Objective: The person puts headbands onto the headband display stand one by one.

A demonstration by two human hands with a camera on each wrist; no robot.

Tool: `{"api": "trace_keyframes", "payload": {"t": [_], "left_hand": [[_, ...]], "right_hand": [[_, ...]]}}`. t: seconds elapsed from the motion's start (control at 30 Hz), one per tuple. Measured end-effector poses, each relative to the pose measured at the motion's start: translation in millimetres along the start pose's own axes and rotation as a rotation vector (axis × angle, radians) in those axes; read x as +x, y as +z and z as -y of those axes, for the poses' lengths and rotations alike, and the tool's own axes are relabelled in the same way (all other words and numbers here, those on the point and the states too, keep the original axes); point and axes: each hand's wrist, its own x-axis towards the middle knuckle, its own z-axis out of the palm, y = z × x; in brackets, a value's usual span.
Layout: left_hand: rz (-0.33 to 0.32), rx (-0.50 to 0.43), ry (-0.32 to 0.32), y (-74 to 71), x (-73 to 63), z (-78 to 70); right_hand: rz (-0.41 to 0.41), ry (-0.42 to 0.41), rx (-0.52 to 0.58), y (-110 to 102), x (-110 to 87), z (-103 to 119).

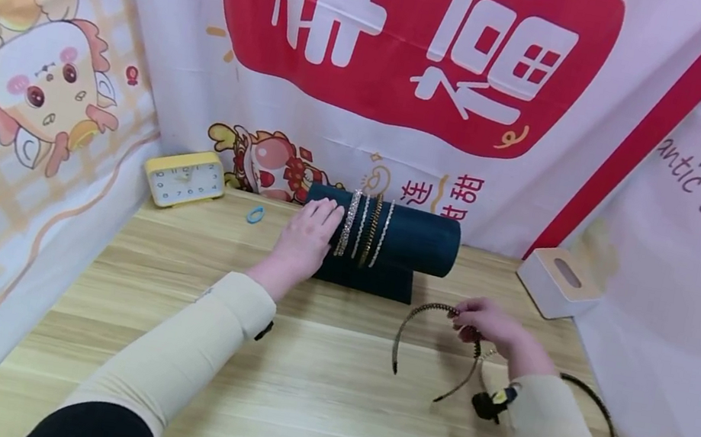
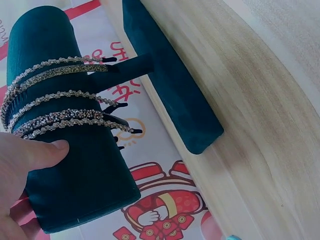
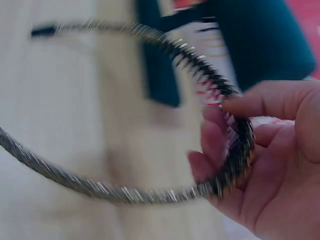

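Note:
A dark green velvet display stand [image 1: 420, 238], a horizontal roll on a flat base [image 2: 175, 90], stands at the back of the table. Several glittery headbands [image 2: 70, 95] circle its roll side by side. My left hand [image 1: 309, 235] grips the roll's left end, its thumb [image 2: 47, 154] lying beside the nearest headband and its other fingers partly hidden around the end. In front of the stand's right end, my right hand [image 1: 491, 324] pinches the top of a dark toothed headband [image 3: 125, 194] between thumb and fingers. Its two ends point down toward the table.
Another dark headband [image 1: 600, 409] lies at the table's right edge, partly behind my right sleeve. A yellow clock [image 1: 185, 179] stands at the back left, beside a small blue ring [image 1: 255, 215]. A tissue box [image 1: 539, 285] sits at the back right. Printed cloth walls surround the wooden table [image 1: 307, 397].

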Motion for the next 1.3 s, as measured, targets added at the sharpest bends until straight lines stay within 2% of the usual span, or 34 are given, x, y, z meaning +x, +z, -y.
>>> {"api": "trace_keyframes", "payload": {"t": [0.1, 0.27, 0.4, 0.53, 0.63, 0.9, 1.03, 1.07, 1.13, 1.2, 1.3], "left_hand": [[0.002, 0.008, -0.002, -0.2, -0.2, -0.1], [0.009, 0.022, -0.006, -0.2, 0.1, 0.2], [0.017, 0.022, -0.013, -0.7, -0.2, 0.8], [0.014, 0.016, -0.01, -1.9, -0.3, 1.1], [0.013, 0.017, -0.009, -2.5, -0.5, 1.0], [0.033, 0.019, -0.018, -3.2, -0.3, -1.4], [0.04, 0.019, -0.025, -3.1, -0.8, -2.3], [0.039, 0.018, -0.027, -3.2, -1.0, -2.5], [0.036, 0.014, -0.028, -3.7, -0.9, -2.8], [0.032, 0.012, -0.027, -3.8, -0.5, -2.7], [0.028, 0.012, -0.023, -3.5, 0.2, -2.1]], "right_hand": [[0.001, 0.035, 0.091, -24, -12.8, 15], [-0.092, 0.004, 0.248, -59, -23.9, 32], [-0.142, -0.043, 0.415, -68, -24.4, 45], [-0.215, -0.095, 0.591, -57, -18.6, 62], [-0.272, -0.109, 0.67, -43, -11.7, 77], [-0.387, -0.094, 0.765, -14, 10.0, 106], [-0.405, -0.094, 0.839, -1, 22.2, 112], [-0.404, -0.096, 0.836, 3, 25.0, 113], [-0.418, -0.114, 0.753, 13, 30.5, 116], [-0.447, -0.138, 0.591, 24, 34.4, 120], [-0.524, -0.157, 0.269, 38, 39.6, 125]]}}
